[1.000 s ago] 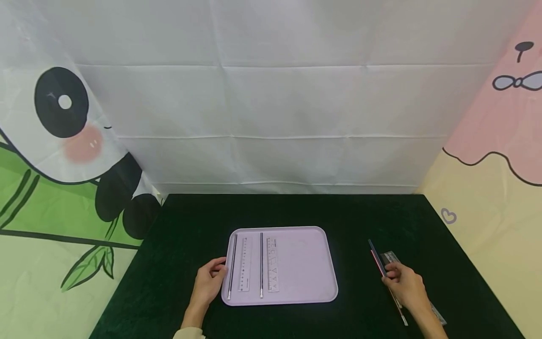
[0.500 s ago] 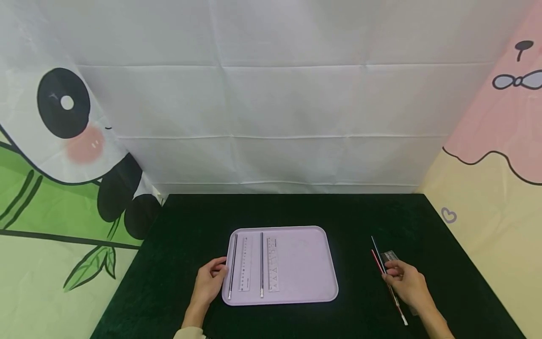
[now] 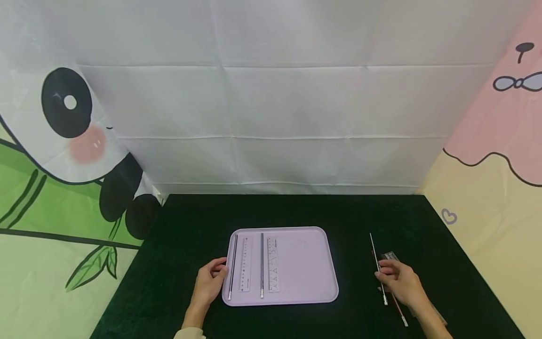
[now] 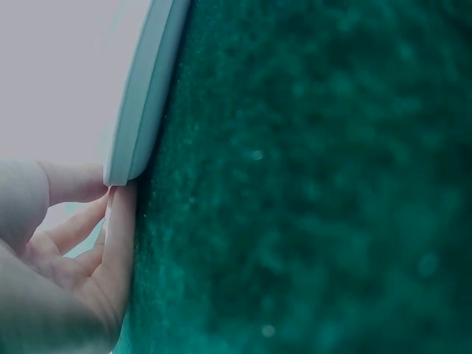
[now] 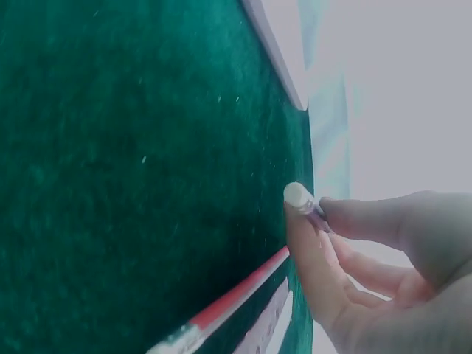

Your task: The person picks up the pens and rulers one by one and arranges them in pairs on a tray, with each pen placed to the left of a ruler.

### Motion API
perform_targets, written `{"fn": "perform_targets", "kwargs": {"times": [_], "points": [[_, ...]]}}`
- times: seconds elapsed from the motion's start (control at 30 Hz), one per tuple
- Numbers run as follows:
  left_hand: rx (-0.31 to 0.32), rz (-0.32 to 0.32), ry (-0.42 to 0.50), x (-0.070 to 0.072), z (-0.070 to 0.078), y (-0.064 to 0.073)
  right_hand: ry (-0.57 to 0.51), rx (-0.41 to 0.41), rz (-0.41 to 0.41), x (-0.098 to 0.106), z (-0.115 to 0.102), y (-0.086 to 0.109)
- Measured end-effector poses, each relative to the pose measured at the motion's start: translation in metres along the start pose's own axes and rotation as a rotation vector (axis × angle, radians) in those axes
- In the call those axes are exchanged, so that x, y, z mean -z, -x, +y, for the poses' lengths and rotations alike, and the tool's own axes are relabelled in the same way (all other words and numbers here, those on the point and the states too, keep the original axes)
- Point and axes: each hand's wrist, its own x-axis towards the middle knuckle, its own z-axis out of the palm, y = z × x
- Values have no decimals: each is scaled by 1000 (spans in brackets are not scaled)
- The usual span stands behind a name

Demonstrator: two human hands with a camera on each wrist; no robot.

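Observation:
My left hand [image 3: 211,278] holds the left rim of a lilac tray [image 3: 305,268], thumb and fingers on its edge in the left wrist view. In the tray lie a dark pencil [image 3: 232,268], a clear ruler [image 3: 245,266], a second dark pencil [image 3: 262,263] and a ruler with cut-out shapes [image 3: 273,268], side by side. On the right, my right hand [image 3: 400,280] pinches a pencil [image 3: 373,246] between thumb and fingertips, its white eraser end [image 5: 297,195] towards the wrist camera. Beneath that hand are a red pencil [image 5: 236,299] and another ruler [image 5: 267,324], partly hidden.
A dark green cloth [image 3: 351,212] covers the table. Behind it hangs a white sheet [image 3: 288,117], with cartoon-printed cloths on the left [image 3: 72,155] and right [image 3: 499,197].
My right hand has separated one pencil from the red one and shifted it slightly left and up. The red pencil stays on the cloth. My left hand and the tray stay put.

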Motion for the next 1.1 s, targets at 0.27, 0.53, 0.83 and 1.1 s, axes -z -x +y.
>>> {"fn": "perform_targets", "kwargs": {"times": [0.27,0.53,0.83,1.1], "points": [[-2,3,-2,0,-1,0,-124,-42,-48,-5,-7,1],[-6,5,-6,0,-1,0,-196,-44,-63,-14,-12,0],[-20,1,-3,0,-1,0,-249,-18,-73,-28,-14,-4],[-27,4,-3,0,-1,-1,-288,-8,-83,-38,-21,-6]]}}
